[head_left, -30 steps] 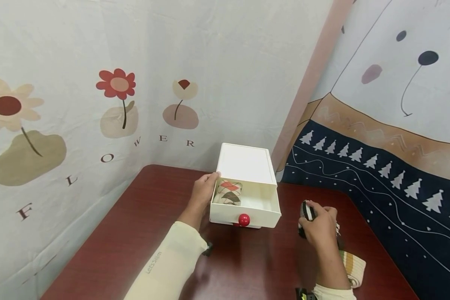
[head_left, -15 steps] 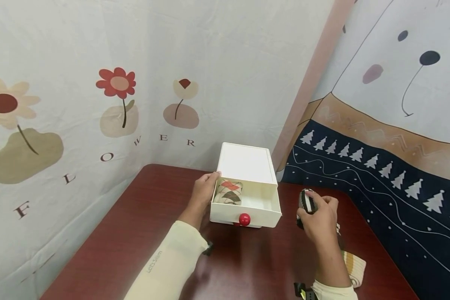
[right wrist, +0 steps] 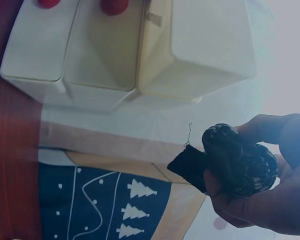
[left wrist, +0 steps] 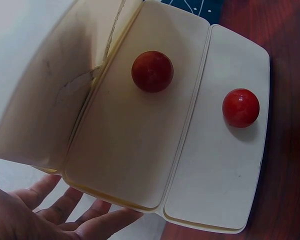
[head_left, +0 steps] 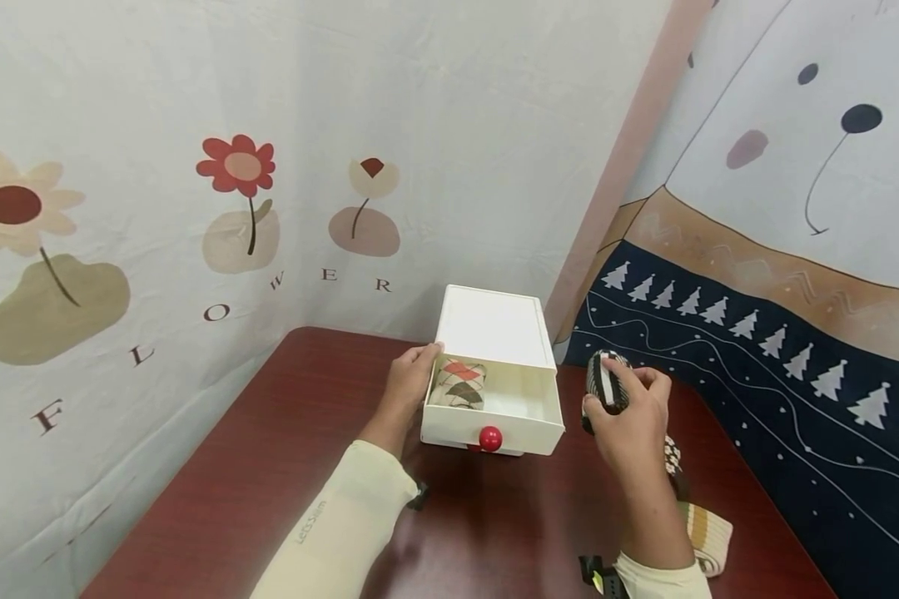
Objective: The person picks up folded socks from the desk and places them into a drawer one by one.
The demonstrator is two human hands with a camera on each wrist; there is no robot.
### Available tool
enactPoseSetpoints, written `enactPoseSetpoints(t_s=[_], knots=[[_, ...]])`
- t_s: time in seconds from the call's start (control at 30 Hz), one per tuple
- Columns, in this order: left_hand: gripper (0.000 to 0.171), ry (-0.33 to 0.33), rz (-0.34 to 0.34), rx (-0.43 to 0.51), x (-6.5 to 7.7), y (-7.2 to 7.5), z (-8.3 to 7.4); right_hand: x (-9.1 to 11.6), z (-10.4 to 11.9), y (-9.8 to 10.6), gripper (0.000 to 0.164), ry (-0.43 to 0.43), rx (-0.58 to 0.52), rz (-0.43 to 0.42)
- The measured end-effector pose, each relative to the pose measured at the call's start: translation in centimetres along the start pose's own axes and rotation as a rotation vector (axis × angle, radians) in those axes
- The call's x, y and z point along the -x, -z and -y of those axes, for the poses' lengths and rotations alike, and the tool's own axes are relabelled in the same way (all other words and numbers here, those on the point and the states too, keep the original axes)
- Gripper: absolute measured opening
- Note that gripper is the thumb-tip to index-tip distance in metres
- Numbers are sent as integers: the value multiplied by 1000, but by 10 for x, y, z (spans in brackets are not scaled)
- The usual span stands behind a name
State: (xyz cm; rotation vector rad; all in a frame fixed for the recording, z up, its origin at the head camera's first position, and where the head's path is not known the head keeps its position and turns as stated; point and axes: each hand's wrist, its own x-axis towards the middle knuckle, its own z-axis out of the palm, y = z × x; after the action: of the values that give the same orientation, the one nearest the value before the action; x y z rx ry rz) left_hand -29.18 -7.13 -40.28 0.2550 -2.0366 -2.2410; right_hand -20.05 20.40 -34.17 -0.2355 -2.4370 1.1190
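A white drawer unit [head_left: 494, 324] stands on the table, its top drawer [head_left: 453, 424] pulled out. A rolled argyle sock [head_left: 459, 387] lies at the left inside that drawer. My left hand [head_left: 407, 383] rests against the unit's left side; in the left wrist view its fingers [left wrist: 65, 202] touch the side with little bend. To the right of the drawer, in the air, my right hand [head_left: 633, 416] pinches a rolled black-and-white striped sock [head_left: 605, 387]. Its dark end and a loose thread show in the right wrist view. My palm hides part of the roll.
A cream sock with coloured stripes [head_left: 707, 537] and a dark patterned bundle [head_left: 672, 457] lie on the table by my right forearm, partly hidden. Red knobs stick out from the drawers, including the lower drawer [left wrist: 210, 165]. Printed cloth walls [head_left: 719, 391] close off the back and right.
My right hand has risen and moved slightly left with the rolled striped sock, uncovering more of the patterned bundle. My left hand and the drawer unit have stayed in place.
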Motion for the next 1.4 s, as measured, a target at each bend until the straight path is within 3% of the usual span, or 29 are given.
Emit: enactPoseSetpoints(t_s=[0.47, 0.9, 1.13, 1.4], knots=[[50, 6, -15, -22, 2, -1, -2, 2, 22, -19, 55, 152, -131, -81], [55, -17, -41, -96, 2, 0, 0, 15, 40, -41, 54, 225, -216, 26], [54, -19, -39, -79, 2, 0, -1, 23, 45, -50, 52, 214, -186, 91], [52, 5, -13, -44, 3, 1, -2, 28, 46, -56, 49, 237, -55, 129]])
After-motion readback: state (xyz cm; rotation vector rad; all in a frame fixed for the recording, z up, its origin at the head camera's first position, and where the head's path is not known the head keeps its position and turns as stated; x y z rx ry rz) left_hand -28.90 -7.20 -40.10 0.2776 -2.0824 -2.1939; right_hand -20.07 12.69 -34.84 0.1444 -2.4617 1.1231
